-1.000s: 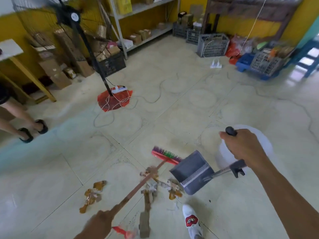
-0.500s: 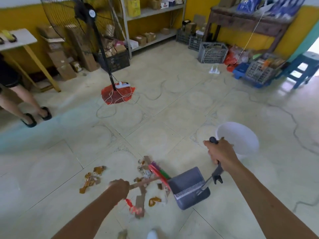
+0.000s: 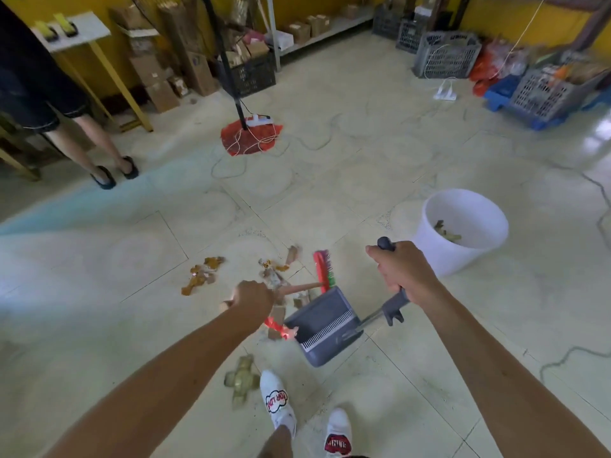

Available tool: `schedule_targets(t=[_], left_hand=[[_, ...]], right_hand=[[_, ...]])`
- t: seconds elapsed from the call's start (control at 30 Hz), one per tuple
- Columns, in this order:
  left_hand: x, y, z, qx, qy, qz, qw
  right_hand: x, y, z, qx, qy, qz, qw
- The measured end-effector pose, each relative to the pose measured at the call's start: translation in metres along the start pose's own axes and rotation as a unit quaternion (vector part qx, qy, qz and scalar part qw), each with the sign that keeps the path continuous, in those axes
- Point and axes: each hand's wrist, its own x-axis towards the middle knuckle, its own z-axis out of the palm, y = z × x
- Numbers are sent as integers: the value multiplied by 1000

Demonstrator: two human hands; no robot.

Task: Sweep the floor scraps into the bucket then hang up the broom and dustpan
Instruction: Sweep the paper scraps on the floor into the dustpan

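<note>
Down on the pale tiled floor (image 3: 330, 153), the grey plastic long-handled dustpan (image 3: 325, 327) sits with its open mouth facing the person's left, and everything else can be placed from it. The right hand (image 3: 401, 271) is closed around the upper part of the dustpan's grey handle, whose rounded end sticks out above the fist. The left hand (image 3: 253, 297) is wrapped tight on the reddish-brown stick of the red-headed broom with pink and green bristles (image 3: 322, 269); the broom head stands on the floor just beyond the dustpan's far edge, touching or nearly touching it. Brown cardboard and paper scraps (image 3: 201, 276) lie scattered to the left of the dustpan, some close against its mouth and partly hidden by the left hand, with a blurred red shred at its near-left corner. One taped, cross-shaped scrap lies nearer, beside the white slip-on shoes (image 3: 277, 403). Beyond and to the right of the dustpan stands the white round plastic bucket (image 3: 461, 231), apart from it, with a few brown scraps already inside.
</note>
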Motion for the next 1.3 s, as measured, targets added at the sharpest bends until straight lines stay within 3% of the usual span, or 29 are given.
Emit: schedule_targets(t=[0.23, 0.37, 0.6, 0.8, 1.0, 1.3], left_hand=[[-49, -37, 87, -65, -83, -29, 994], [-56, -73, 80, -100, -110, -50, 988], [-47, -142, 47, -206, -74, -123, 968], [-37, -170, 81, -417, -119, -139, 891], [-9, -201, 128, -637, -102, -231, 728], [87, -266, 165, -671, -191, -374, 611]], right_hand=[[-16, 3, -24, -6, -25, 26, 999], [-22, -5, -1, 25, -48, 34, 998], [-19, -44, 82, 239, -106, 121, 958], [2, -82, 145, 252, -57, 93, 962], [40, -123, 188, 184, -67, 47, 980], [149, -203, 252, 34, -228, 6, 973]])
